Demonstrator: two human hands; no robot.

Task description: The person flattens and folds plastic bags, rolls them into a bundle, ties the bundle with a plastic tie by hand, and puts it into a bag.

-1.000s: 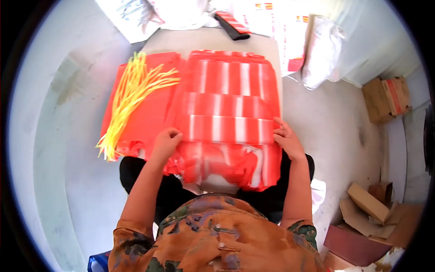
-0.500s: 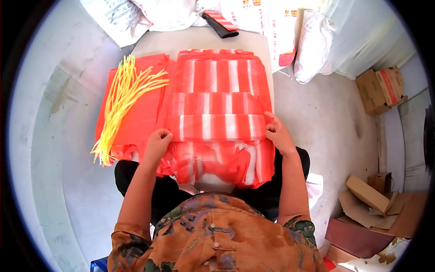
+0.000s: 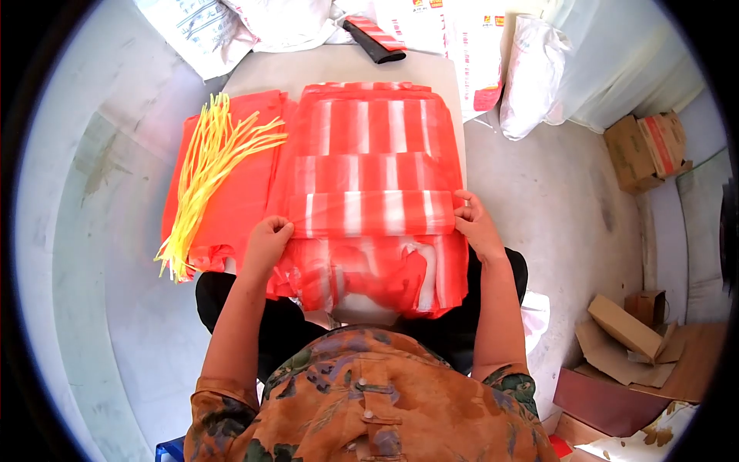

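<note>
A stack of red-and-white striped plastic sheets [image 3: 373,173] lies on the table in front of me, its top sheet folded in bands. My left hand [image 3: 269,237] pinches the left end of the lowest folded band. At the band's right end, my right hand [image 3: 476,223] grips the edge between thumb and finger, other fingers raised. Plain red sheets [image 3: 239,185] lie to the left, partly under a bundle of yellow strips [image 3: 204,181]. Crumpled striped plastic hangs over the near table edge.
White printed sacks [image 3: 481,61] and a dark roll with a striped end [image 3: 375,40] lie at the table's far side. Cardboard boxes [image 3: 647,152] stand at the right wall, and an opened carton [image 3: 608,400] sits lower right.
The view has shifted since the first frame. Since the middle frame, the folded band has moved slightly away from me and its right end has moved a little to the right with my right hand.
</note>
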